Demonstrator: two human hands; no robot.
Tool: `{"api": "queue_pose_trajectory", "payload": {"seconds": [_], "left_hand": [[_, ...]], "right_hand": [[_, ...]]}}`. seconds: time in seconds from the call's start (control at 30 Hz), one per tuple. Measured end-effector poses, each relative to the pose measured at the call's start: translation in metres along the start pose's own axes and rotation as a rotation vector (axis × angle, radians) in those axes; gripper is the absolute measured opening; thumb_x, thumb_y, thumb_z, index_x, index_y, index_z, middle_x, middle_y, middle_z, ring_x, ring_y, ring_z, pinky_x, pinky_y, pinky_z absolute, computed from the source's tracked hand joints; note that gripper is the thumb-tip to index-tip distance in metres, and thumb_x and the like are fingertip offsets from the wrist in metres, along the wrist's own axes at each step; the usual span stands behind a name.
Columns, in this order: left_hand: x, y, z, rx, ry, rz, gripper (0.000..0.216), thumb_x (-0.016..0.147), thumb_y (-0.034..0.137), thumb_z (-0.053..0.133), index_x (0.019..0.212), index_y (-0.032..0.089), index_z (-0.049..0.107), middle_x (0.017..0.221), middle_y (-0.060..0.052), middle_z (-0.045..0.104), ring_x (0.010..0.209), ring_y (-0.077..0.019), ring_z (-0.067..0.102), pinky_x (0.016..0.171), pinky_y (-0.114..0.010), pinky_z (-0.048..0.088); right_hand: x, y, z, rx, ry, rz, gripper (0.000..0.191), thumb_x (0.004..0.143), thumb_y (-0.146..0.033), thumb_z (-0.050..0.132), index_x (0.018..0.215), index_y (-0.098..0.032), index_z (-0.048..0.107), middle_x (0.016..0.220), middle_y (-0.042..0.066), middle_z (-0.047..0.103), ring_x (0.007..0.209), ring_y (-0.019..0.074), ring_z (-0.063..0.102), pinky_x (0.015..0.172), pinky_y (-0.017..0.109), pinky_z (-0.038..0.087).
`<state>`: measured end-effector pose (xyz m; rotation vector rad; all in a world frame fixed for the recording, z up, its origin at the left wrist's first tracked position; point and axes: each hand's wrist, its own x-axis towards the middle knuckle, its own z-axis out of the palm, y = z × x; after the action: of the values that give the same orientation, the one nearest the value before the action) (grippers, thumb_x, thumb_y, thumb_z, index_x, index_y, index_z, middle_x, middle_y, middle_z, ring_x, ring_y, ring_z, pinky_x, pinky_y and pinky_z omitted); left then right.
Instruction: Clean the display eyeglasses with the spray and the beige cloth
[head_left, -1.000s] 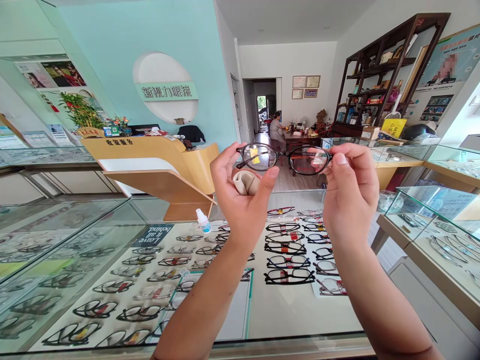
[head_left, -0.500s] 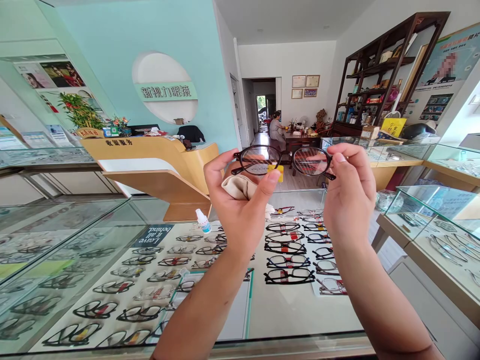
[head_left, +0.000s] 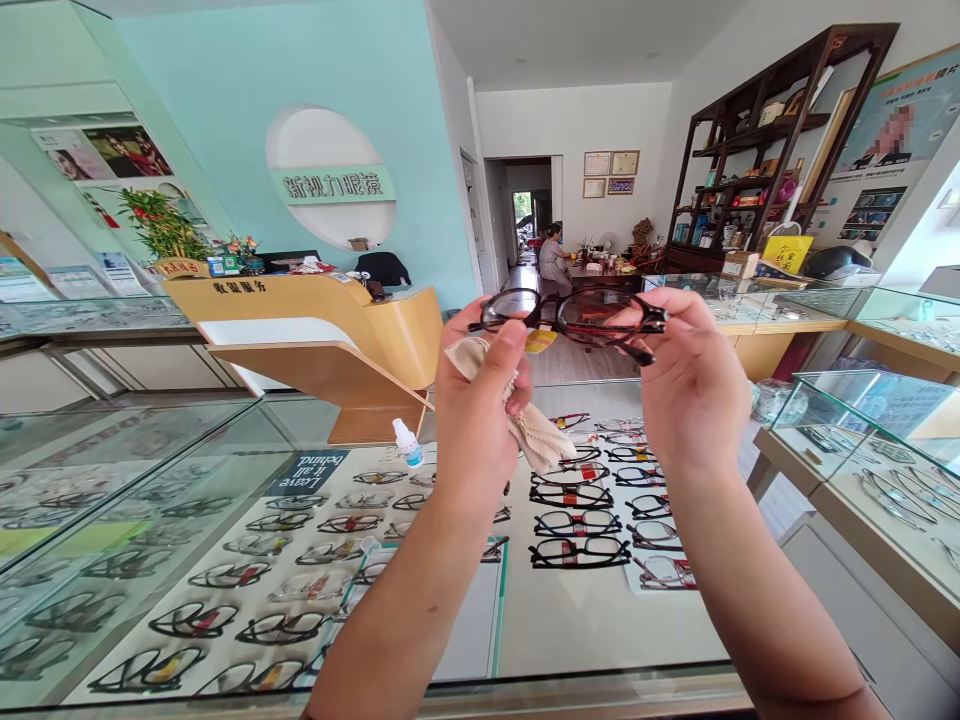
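Observation:
A pair of dark, round-lensed eyeglasses (head_left: 600, 312) is held up above the counter between both hands. My left hand (head_left: 480, 410) is closed, its thumb at the left lens and a beige cleaning cloth (head_left: 541, 438) bunched in the palm, one end hanging below. A yellow tag (head_left: 540, 342) shows near the bridge. The fingers of my right hand (head_left: 694, 385) pinch the frame's right end by the hinge; some of them are behind the lens. A small white bottle (head_left: 407, 444) with a blue label stands on the glass, left of my left hand.
Rows of eyeglasses (head_left: 577, 523) lie in the glass display counter (head_left: 600, 630) below my arms. A teal-edged tray (head_left: 469, 640) is under my left forearm. Another glass case (head_left: 885, 440) stands at right, a wooden reception desk (head_left: 300, 310) ahead left. A person (head_left: 553, 262) sits far back.
The eyeglasses have turned, their right side now looking nearer and larger. My left hand has shifted slightly right, and more of the cloth hangs out below it.

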<state>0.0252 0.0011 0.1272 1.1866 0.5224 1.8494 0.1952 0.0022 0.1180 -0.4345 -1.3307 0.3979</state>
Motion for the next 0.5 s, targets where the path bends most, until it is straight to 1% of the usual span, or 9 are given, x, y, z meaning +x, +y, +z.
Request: {"api": "queue_pose_trajectory", "payload": {"seconds": [0.07, 0.13, 0.2, 0.27, 0.37, 0.43, 0.5], "left_hand": [[0.006, 0.000, -0.001, -0.076, -0.071, -0.180, 0.050, 0.074, 0.055, 0.095, 0.102, 0.025, 0.066, 0.084, 0.000, 0.068, 0.052, -0.0066, 0.048, 0.038, -0.023, 0.026], [0.010, -0.002, -0.001, -0.110, -0.164, -0.328, 0.045, 0.075, 0.054, 0.093, 0.094, 0.023, 0.066, 0.079, 0.000, 0.065, 0.050, -0.0059, 0.044, 0.037, -0.022, 0.023], [0.011, -0.005, -0.001, -0.135, -0.249, -0.447, 0.041, 0.076, 0.051, 0.090, 0.092, 0.021, 0.068, 0.080, -0.001, 0.067, 0.048, -0.0051, 0.040, 0.036, -0.021, 0.021], [0.011, -0.007, -0.001, -0.163, -0.305, -0.547, 0.037, 0.075, 0.047, 0.088, 0.093, 0.020, 0.071, 0.081, -0.002, 0.069, 0.047, -0.0046, 0.037, 0.036, -0.020, 0.020], [0.012, -0.009, -0.001, -0.191, -0.345, -0.637, 0.034, 0.074, 0.044, 0.086, 0.092, 0.019, 0.072, 0.074, -0.001, 0.067, 0.046, -0.0044, 0.036, 0.037, -0.020, 0.019], [0.012, -0.009, -0.001, -0.200, -0.366, -0.656, 0.033, 0.074, 0.043, 0.086, 0.092, 0.019, 0.073, 0.071, 0.000, 0.064, 0.045, -0.0043, 0.034, 0.037, -0.020, 0.018], [0.012, -0.009, 0.000, -0.209, -0.385, -0.673, 0.035, 0.073, 0.045, 0.087, 0.092, 0.019, 0.073, 0.070, 0.000, 0.063, 0.045, -0.0042, 0.033, 0.037, -0.020, 0.016]], "right_hand": [[0.000, -0.004, 0.001, -0.089, -0.097, -0.036, 0.030, 0.103, -0.040, 0.062, 0.131, -0.037, 0.072, 0.122, 0.005, 0.076, 0.115, 0.0269, 0.073, 0.098, 0.049, 0.062], [0.001, -0.009, 0.001, -0.170, -0.215, -0.066, 0.040, 0.096, -0.037, 0.076, 0.136, -0.038, 0.072, 0.132, 0.005, 0.075, 0.124, 0.0287, 0.070, 0.106, 0.052, 0.060], [0.003, -0.013, 0.002, -0.222, -0.284, -0.119, 0.039, 0.092, -0.034, 0.083, 0.130, -0.037, 0.077, 0.136, 0.005, 0.075, 0.130, 0.0305, 0.067, 0.113, 0.056, 0.057], [0.006, -0.015, 0.001, -0.240, -0.285, -0.173, 0.032, 0.091, -0.033, 0.085, 0.123, -0.038, 0.080, 0.134, 0.004, 0.075, 0.133, 0.0313, 0.066, 0.116, 0.059, 0.055], [0.009, -0.017, -0.004, -0.267, -0.280, -0.197, 0.031, 0.090, -0.034, 0.088, 0.119, -0.042, 0.082, 0.132, 0.002, 0.076, 0.131, 0.0310, 0.067, 0.116, 0.060, 0.054], [0.010, -0.016, -0.007, -0.315, -0.300, -0.201, 0.028, 0.090, -0.036, 0.089, 0.117, -0.041, 0.083, 0.130, 0.003, 0.076, 0.128, 0.0309, 0.068, 0.115, 0.060, 0.054], [0.011, -0.014, -0.009, -0.355, -0.303, -0.218, 0.022, 0.091, -0.038, 0.089, 0.112, -0.039, 0.084, 0.127, 0.003, 0.077, 0.122, 0.0308, 0.069, 0.112, 0.059, 0.053]]}}
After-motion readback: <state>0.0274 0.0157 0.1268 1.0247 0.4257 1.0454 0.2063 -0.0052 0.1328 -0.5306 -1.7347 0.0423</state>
